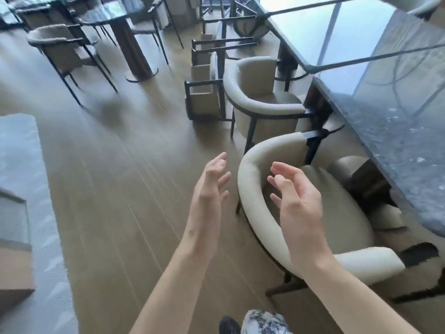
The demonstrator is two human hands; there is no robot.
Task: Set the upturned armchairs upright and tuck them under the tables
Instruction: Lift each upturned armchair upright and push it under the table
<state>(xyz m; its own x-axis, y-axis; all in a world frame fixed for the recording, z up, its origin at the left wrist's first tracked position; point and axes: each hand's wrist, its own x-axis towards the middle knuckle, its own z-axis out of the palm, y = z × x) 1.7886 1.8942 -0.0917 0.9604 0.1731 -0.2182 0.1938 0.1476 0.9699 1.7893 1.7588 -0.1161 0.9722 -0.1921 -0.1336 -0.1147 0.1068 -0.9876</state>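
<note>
Here both hands hang in the air with nothing in them: the left hand [213, 182] has its fingers loosely spread over the wooden floor [115, 189], and the right hand [297, 196] has relaxed, slightly bent fingers in front of the nearest armchair [255, 213]. That cream armchair stands upright, its curved back toward the camera and its front partly beneath the edge of the dark glossy table [385, 97]; its legs are mostly hidden by the seat and the right forearm. A second armchair [262, 102] stands upright just beyond it, also close against the table edge. Farther along the same table, several upturned armchairs [207, 92] lie on their sides with dark leg frames showing, though blur makes it hard to count them. At the top left, more chairs [60, 47] surround another table [115, 10], smeared by motion. A shoe [228, 325] is cut off at the bottom edge.
</note>
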